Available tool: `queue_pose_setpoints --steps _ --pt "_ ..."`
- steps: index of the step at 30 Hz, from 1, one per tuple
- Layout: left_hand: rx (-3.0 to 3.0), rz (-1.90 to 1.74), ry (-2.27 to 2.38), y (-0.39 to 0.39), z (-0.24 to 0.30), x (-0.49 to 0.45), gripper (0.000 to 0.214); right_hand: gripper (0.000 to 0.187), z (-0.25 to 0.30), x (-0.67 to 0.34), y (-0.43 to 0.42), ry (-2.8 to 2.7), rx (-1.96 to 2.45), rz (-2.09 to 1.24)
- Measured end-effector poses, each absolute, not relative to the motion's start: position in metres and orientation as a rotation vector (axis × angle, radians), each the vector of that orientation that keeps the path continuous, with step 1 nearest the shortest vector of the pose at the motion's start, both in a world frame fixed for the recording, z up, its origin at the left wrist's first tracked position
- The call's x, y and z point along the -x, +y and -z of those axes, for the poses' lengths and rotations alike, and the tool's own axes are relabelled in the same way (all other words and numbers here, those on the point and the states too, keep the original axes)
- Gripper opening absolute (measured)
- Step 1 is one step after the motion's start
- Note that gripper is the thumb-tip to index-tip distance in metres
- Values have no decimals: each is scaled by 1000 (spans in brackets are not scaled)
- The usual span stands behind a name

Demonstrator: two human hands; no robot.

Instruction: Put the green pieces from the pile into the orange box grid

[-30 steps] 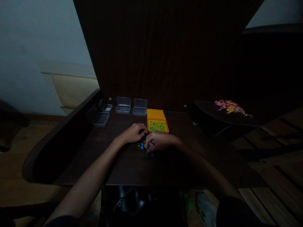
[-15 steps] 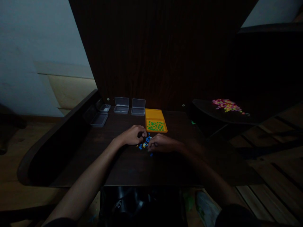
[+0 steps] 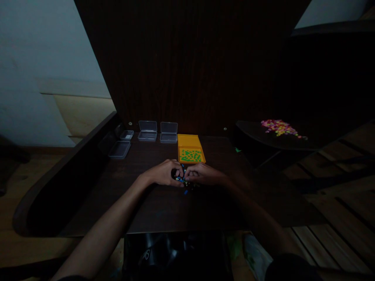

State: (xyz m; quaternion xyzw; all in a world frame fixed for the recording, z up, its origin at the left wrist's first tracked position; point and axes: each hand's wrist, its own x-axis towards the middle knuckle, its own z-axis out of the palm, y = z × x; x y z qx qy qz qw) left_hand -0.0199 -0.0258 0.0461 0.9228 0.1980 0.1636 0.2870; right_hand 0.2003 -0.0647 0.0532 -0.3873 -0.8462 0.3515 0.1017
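A small heap of tiny blue pieces (image 3: 179, 179) lies on the dark wooden table, with a few pale bits among them. My left hand (image 3: 166, 173) is cupped round the heap's left side, its thumb and forefinger apart. From the right, my right hand (image 3: 203, 174) reaches in with fingertips pinched together; whatever is between them is too small to make out. One blue piece (image 3: 185, 192) lies a little nearer to me. Just beyond the hands stands a yellow box (image 3: 188, 139) with its lid raised, and tiny green pieces (image 3: 191, 155) are scattered inside it.
Two clear plastic cases (image 3: 147, 135) (image 3: 168, 137) stand with lids up at the table's back. Further left are a clear tray (image 3: 120, 150) and a small case (image 3: 127, 135). Pink and yellow beads (image 3: 279, 128) are heaped on a dark surface at right. A raised edge (image 3: 67, 168) borders the left side.
My left hand has spread its thumb and forefinger around the heap. My right hand has shifted slightly away from me, in among the blue pieces. The view has tilted slightly.
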Motion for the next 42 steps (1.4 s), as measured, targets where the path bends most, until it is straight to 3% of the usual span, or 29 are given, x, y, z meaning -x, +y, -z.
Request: queue_pose_setpoints --steps 11,22,36,42 --pt "-2462 -525 564 -29 -38 9 23 37 -48 -209 -60 -2236 1145 -1137" --pt "-2470 -650 518 -31 -39 10 30 30 -44 -206 -58 -1966 1099 -1269" --pt "-2510 -643 681 -24 -40 13 32 16 -35 -220 -51 -2481 1214 -872" --pt "-2418 -641 711 -26 -40 13 39 25 -41 -217 -50 -2315 1182 -777"
